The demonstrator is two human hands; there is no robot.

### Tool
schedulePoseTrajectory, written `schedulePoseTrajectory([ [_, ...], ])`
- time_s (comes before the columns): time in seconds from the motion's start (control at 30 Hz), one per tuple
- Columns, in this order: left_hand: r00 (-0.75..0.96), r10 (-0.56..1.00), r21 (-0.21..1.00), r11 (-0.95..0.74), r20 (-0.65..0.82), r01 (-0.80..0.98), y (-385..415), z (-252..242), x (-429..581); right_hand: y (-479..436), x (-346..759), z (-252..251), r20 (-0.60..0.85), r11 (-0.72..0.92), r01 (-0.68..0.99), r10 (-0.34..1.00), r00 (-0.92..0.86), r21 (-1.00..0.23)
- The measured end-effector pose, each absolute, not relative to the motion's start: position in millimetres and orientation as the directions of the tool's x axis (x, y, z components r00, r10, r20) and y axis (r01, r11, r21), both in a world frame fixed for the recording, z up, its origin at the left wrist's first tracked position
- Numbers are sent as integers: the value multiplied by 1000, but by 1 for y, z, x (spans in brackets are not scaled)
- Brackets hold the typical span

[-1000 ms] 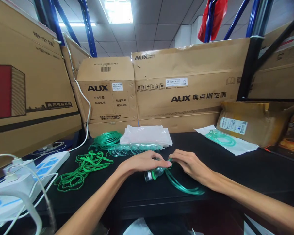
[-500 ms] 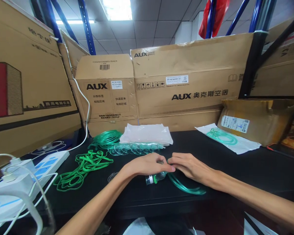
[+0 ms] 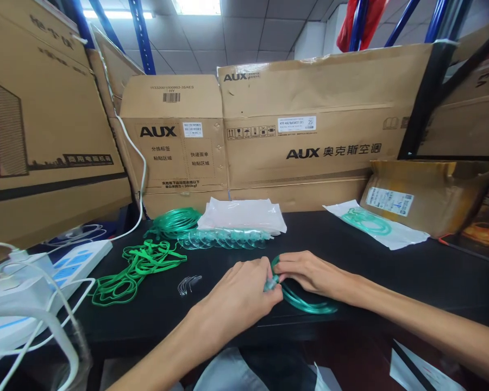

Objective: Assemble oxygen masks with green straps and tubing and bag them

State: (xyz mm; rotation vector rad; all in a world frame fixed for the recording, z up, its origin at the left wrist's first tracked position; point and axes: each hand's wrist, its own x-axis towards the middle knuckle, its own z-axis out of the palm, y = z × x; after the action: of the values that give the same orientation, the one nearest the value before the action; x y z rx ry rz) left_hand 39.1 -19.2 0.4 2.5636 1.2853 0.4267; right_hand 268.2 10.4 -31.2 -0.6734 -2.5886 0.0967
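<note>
In the head view, my left hand (image 3: pixel 250 290) is closed around a small clear, green-tinted plastic cup (image 3: pixel 271 282), which looks like a nebulizer cup. Most of the cup is hidden behind the fingers. Close beside it, my right hand (image 3: pixel 309 271) pinches a coil of clear green tubing (image 3: pixel 309 305) near its end. The fingertips of both hands nearly meet where tube and cup come together; whether the two are joined I cannot tell. The rest of the coil curves over the black tabletop (image 3: pixel 375 282) below my right hand.
Behind my hands lie a row of clear plastic masks (image 3: pixel 226 239), a white plastic packet (image 3: pixel 242 214) and coiled green tubing (image 3: pixel 173 222). Green elastic straps (image 3: pixel 140 269) and thin metal strips (image 3: pixel 189 284) lie left. A bagged tube (image 3: pixel 369 222) lies right; a power strip (image 3: pixel 73 266) stands left.
My left hand has turned and wrapped around the cup, which showed below it before. Both hands stay close together. The view has tilted slightly down, and the metal strips are now uncovered.
</note>
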Motion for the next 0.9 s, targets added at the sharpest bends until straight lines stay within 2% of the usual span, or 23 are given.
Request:
schedulePoseTrajectory([
  [0.2,566,765,125,-622,306,773,-32,-15,40,12,263,-31,424,903,387,430,-797,-188],
  [0.47,523,764,67,-586,378,808,-54,-22,36,18,269,-37,483,890,405,454,-749,-208],
  [0.57,469,787,119,-552,402,825,-62,-20,21,21,271,-39,512,871,437,488,-707,-226],
  [0.67,395,827,240,-510,401,826,-52,-12,17,21,269,-40,504,856,462,513,-695,-235],
  [0.77,400,827,355,-539,396,764,-24,-6,26,19,266,-38,500,832,502,547,-671,-236],
  [0.9,414,816,398,-564,405,723,8,-6,39,14,263,-33,505,802,548,584,-635,-239],
])
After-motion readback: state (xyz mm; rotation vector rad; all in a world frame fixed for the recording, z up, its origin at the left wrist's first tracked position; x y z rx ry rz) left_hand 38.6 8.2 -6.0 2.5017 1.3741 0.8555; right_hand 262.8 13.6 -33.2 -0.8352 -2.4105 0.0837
